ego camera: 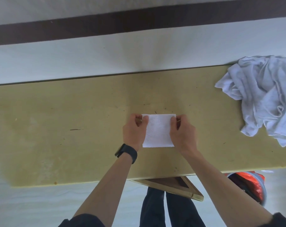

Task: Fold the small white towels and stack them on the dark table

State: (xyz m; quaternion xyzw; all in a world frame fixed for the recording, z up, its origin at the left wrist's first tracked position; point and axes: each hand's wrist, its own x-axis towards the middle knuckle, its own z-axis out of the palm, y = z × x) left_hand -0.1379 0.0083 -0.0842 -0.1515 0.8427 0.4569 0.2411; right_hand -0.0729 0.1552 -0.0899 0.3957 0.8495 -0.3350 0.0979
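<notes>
My fingers (137,118) curl at the folded towel's (157,131) side edges, thumbs on top. My left hand (134,131) and right hand (183,134) both pinch it at mid-table (73,122). My fingertips are hidden. The frame cuts off the crumpled towel pile (263,95) at right.

Matt, scuffed table (73,112), seemingly wood; soft cloth towels (261,99).
</notes>
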